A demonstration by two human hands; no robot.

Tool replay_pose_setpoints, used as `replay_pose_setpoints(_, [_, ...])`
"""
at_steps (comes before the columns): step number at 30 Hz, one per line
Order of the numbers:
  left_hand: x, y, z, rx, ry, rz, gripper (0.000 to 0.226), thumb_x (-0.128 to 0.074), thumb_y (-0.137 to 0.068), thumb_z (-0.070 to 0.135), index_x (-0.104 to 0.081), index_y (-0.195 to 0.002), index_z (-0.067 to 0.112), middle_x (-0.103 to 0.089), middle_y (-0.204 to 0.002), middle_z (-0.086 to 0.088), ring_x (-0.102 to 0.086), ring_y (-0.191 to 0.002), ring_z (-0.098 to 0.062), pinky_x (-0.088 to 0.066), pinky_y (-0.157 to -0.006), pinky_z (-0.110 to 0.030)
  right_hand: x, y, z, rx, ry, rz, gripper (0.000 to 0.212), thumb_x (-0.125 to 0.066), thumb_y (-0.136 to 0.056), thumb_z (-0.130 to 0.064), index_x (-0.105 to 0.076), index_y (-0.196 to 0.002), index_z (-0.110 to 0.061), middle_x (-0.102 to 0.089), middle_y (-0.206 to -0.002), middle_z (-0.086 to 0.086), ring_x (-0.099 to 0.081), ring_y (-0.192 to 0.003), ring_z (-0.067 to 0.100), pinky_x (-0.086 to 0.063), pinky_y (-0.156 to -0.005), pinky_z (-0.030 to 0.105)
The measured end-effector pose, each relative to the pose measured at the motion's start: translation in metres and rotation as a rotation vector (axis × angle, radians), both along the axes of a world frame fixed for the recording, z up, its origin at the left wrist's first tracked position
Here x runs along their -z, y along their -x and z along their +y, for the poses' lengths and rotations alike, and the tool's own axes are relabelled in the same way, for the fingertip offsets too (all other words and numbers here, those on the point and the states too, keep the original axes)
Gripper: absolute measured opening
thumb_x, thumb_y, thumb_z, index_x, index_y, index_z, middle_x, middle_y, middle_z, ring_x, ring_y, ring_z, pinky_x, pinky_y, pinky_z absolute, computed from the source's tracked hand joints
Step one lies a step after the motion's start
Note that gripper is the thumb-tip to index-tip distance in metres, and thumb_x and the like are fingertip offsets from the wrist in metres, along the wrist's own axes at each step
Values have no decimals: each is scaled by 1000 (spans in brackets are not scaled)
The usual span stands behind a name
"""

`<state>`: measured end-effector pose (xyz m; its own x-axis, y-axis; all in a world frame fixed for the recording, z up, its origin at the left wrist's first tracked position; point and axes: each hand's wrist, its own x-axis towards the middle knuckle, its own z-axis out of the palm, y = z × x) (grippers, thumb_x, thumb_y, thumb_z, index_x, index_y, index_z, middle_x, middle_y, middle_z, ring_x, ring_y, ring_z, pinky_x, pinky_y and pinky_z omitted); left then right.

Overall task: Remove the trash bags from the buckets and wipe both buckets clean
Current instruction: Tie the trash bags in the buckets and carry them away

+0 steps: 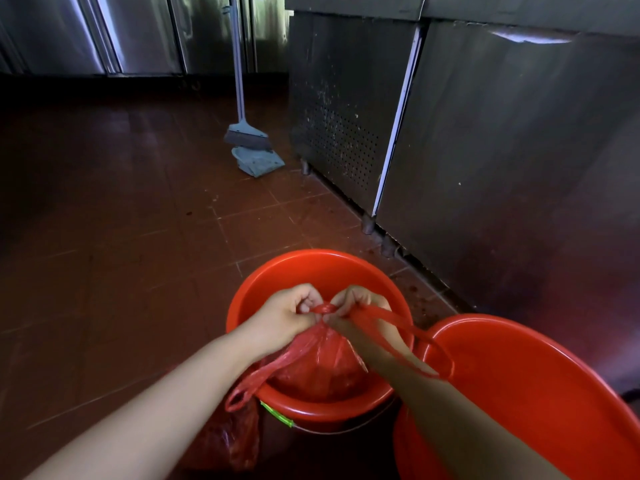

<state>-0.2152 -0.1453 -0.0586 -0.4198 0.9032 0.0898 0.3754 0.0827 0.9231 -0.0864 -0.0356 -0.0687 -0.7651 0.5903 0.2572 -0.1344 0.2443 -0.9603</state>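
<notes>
Two red plastic buckets stand on the floor: one bucket [311,268] at the bottom centre and a second bucket [526,375] at the bottom right. A red trash bag [318,365] hangs inside the centre bucket, its neck gathered into a knot. My left hand [287,317] pinches the knot from the left. My right hand [360,306] grips the bag's handle strip on the right, and its loop trails over my right forearm toward the second bucket. Another handle loop hangs over the centre bucket's near left rim.
A second red bag [228,441] lies on the floor beside the centre bucket. A broom and dustpan [252,150] lean by the steel counter [485,150] on the right. Steel cabinets [104,32] line the back. Red floor tiles [104,237] stretch to the left.
</notes>
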Motion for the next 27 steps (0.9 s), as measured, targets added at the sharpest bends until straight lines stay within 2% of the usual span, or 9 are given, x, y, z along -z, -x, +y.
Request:
replay_pose_setpoints(3, [-1, 2, 1, -55, -35, 63, 33, -59, -77, -14, -56, -74, 19, -47, -70, 0, -44, -68, -9, -37, -65, -22, 7, 6, -7, 156, -186, 88, 23, -72, -69, 11, -56, -63, -5, -65, -74, 6, -62, -70, 19, -50, -70, 50])
replay_pose_setpoints(6, [1, 3, 3, -93, -44, 129, 33, -61, -77, -11, -56, -73, 21, -48, -71, -1, -46, -69, -11, -39, -67, -26, 11, 11, -18, 303, -252, 128, 39, -72, -66, 13, -56, -67, -21, -66, -74, -1, -62, -75, 25, -44, -73, 58])
replay_pose_setpoints(10, [0, 0, 6, -131, -58, 137, 37, -61, -76, -9, -54, -69, 26, -48, -69, 3, -44, -65, -9, -36, -62, -22, 12, 12, -23, 513, -560, 112, 31, -69, -68, -4, -49, -74, -26, -65, -74, -8, -52, -84, -7, -42, -70, 39])
replay_pose_setpoints(12, [-1, -3, 6, -123, -52, 140, 37, -63, -76, -8, -53, -69, 27, -48, -68, 5, -43, -63, -8, -35, -59, -20, 10, 13, -17, 580, -749, 55, 29, -70, -66, -7, -49, -74, -27, -63, -71, -8, -53, -77, -2, -36, -69, 33])
replay_pose_setpoints(14, [-2, -6, 7, -117, -36, 169, 36, -66, -77, -5, -53, -70, 28, -48, -68, 7, -43, -62, -5, -35, -59, -18, 10, 14, -10, 633, -881, -8, 7, -62, -74, -18, -56, -73, -18, -62, -69, -3, -52, -69, 13, -33, -66, 32])
replay_pose_setpoints(15, [-2, -7, 7, -118, -27, 169, 35, -66, -78, -4, -53, -71, 28, -48, -68, 7, -43, -62, -4, -35, -59, -16, 11, 13, -9, 647, -914, -21, 8, -56, -78, -22, -57, -74, -14, -61, -69, 0, -49, -69, 15, -33, -65, 32])
replay_pose_setpoints(19, [-5, -12, 8, -74, -38, -141, 18, -55, -91, 2, -59, -94, 20, -55, -77, 5, -48, -69, -1, -38, -67, -11, 10, 6, -7, 600, -867, -24, 20, -52, -82, -26, -59, -75, -8, -58, -71, 5, -55, -64, 23, -45, -59, 37])
replay_pose_setpoints(23, [-5, -8, 9, 9, 103, -400, 22, -50, -96, 9, -68, -101, 21, -67, -89, -2, -57, -81, -10, -45, -81, -25, 6, 0, -6, 554, -831, -142, 36, -49, -82, -43, -58, -70, -10, -60, -70, 2, -58, -60, 22, -47, -47, 36])
replay_pose_setpoints(27, [-6, 2, 9, 35, 204, -383, 18, -57, -90, 3, -69, -89, 16, -64, -72, 6, -56, -62, 0, -44, -59, -14, 8, -6, -1, 284, -583, -116, 35, -52, -82, -41, -59, -78, -8, -66, -77, 1, -63, -71, 21, -50, -59, 44])
